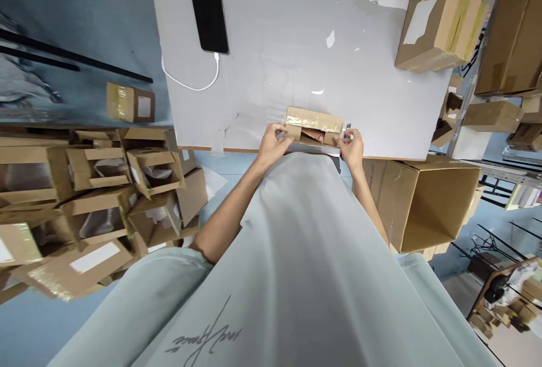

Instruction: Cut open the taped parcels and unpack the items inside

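Note:
A small cardboard box with shiny clear tape along its top lies at the table's front edge, close to my body. The side facing me is partly open, and something reddish-brown shows inside, too small to name. My left hand pinches the box's left end between thumb and fingers. At the right end, my right hand has its fingers closed on the cardboard. A small grey object shows at the right fingertips; its kind is unclear.
The white table bears a black phone on a white cable and a larger taped box at right. Open cartons are stacked on my left. A large open carton stands on my right.

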`<state>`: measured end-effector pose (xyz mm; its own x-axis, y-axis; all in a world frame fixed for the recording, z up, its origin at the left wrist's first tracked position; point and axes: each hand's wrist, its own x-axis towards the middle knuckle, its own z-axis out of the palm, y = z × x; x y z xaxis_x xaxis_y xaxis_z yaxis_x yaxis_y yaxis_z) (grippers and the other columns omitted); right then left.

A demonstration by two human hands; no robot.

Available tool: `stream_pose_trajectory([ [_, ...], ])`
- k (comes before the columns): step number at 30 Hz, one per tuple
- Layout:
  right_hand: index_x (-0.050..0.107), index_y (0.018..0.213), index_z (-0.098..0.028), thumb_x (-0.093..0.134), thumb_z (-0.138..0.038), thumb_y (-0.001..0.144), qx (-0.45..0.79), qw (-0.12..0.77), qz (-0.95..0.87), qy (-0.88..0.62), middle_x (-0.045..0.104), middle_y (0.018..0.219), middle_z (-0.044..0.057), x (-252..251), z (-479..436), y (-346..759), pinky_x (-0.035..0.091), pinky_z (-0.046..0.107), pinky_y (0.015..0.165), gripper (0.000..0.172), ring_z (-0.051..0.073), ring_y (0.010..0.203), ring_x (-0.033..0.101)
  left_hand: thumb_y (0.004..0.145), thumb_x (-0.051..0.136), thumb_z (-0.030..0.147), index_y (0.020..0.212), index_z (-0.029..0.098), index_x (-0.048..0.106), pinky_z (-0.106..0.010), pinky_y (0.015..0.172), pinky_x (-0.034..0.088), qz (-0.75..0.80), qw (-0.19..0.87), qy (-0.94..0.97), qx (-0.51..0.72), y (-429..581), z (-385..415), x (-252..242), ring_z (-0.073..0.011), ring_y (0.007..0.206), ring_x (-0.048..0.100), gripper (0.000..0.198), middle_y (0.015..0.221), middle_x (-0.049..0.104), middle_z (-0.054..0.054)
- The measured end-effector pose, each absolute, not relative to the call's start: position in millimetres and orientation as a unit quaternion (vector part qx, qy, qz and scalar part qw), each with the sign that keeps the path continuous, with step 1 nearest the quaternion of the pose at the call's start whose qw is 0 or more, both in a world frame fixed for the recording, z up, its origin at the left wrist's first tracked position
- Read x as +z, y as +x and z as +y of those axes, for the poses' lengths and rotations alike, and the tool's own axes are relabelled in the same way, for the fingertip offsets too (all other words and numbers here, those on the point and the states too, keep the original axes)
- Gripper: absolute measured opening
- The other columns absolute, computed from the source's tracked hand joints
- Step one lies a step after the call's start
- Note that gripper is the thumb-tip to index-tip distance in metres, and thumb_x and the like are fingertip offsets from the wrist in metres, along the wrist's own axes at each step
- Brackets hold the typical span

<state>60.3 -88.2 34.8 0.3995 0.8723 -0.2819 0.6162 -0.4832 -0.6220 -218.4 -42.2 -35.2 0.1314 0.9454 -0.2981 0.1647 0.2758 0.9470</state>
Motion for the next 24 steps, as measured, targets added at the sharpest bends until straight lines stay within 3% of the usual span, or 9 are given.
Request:
stream_pose_trajectory([
  [3, 0.059, 0.159, -0.025, 0.072, -0.028, 0.101, 0.246, 0.161, -0.559, -0.776, 0.048, 0.178, 0.018, 39.1, -78.3, 62.1, 0.058, 0.049, 0.122, 0.059, 0.030, 0.153, 0.061, 0.081, 0.077, 0.026, 0.124, 0.027, 0.057, -0.046, 0.112, 0.066, 0.548, 0.586, 0.497, 0.332, -225.2, -47.6, -34.5, -0.0298, 0.153, 0.061, 0.048, 0.151, 0.063, -0.012],
  [6, 0.059, 0.163, -0.026, 0.061, -0.022, 0.107, 0.249, 0.109, -0.626, -0.730, 0.045, 0.183, 0.014, 43.6, -67.2, 65.8, 0.047, 0.055, 0.134, 0.056, 0.031, 0.165, 0.049, 0.077, 0.075, 0.019, 0.129, 0.028, 0.056, -0.048, 0.117, 0.064, 0.530, 0.575, 0.539, 0.312, -230.3, -52.9, -29.6, -0.0297, 0.155, 0.060, 0.057, 0.159, 0.060, -0.013],
  [11, 0.060, 0.163, -0.024, 0.051, -0.036, 0.117, 0.283, 0.102, -0.647, -0.700, 0.055, 0.177, 0.015, 50.8, -50.8, 81.6, 0.054, 0.053, 0.126, 0.048, 0.033, 0.150, 0.064, 0.080, 0.068, 0.012, 0.131, 0.028, 0.060, -0.050, 0.117, 0.063, 0.521, 0.514, 0.621, 0.280, -232.0, -55.1, -20.2, -0.0291, 0.149, 0.063, 0.055, 0.164, 0.055, -0.014],
  [16, 0.053, 0.169, -0.023, 0.047, -0.051, 0.121, 0.283, 0.139, -0.586, -0.746, 0.083, 0.134, 0.014, 40.4, -19.8, 93.9, 0.056, 0.052, 0.116, 0.056, 0.035, 0.122, 0.077, 0.083, 0.069, 0.011, 0.141, 0.028, 0.065, -0.050, 0.116, 0.062, 0.527, 0.445, 0.687, 0.229, -232.6, -45.8, -20.1, -0.0294, 0.131, 0.070, 0.060, 0.149, 0.059, -0.011],
  [20, 0.045, 0.172, -0.022, 0.053, -0.044, 0.117, 0.252, 0.154, -0.532, -0.793, 0.081, 0.132, 0.014, 30.0, -3.5, 83.4, 0.057, 0.048, 0.112, 0.059, 0.034, 0.121, 0.075, 0.083, 0.072, 0.010, 0.162, 0.029, 0.057, -0.056, 0.118, 0.059, 0.514, 0.402, 0.730, 0.204, -231.7, -35.3, -17.2, -0.0354, 0.137, 0.067, 0.083, 0.164, 0.051, -0.015],
  [22, 0.052, 0.164, -0.025, 0.051, -0.040, 0.116, 0.226, 0.160, -0.522, -0.807, 0.074, 0.143, 0.015, 31.4, -6.5, 72.5, 0.059, 0.044, 0.107, 0.050, 0.031, 0.118, 0.075, 0.081, 0.072, 0.007, 0.167, 0.028, 0.055, -0.060, 0.121, 0.056, 0.500, 0.359, 0.763, 0.200, -227.3, -30.6, -10.6, -0.0402, 0.146, 0.061, 0.091, 0.172, 0.046, -0.018],
  [24, 0.062, 0.149, -0.027, 0.050, -0.038, 0.116, 0.198, 0.158, -0.525, -0.813, 0.066, 0.149, 0.014, 36.3, -17.1, 60.2, 0.059, 0.039, 0.102, 0.038, 0.027, 0.116, 0.073, 0.082, 0.068, 0.005, 0.163, 0.027, 0.061, -0.062, 0.121, 0.053, 0.471, 0.321, 0.800, 0.189, -218.5, -26.7, -2.3, -0.0429, 0.149, 0.057, 0.084, 0.170, 0.053, -0.017],
])
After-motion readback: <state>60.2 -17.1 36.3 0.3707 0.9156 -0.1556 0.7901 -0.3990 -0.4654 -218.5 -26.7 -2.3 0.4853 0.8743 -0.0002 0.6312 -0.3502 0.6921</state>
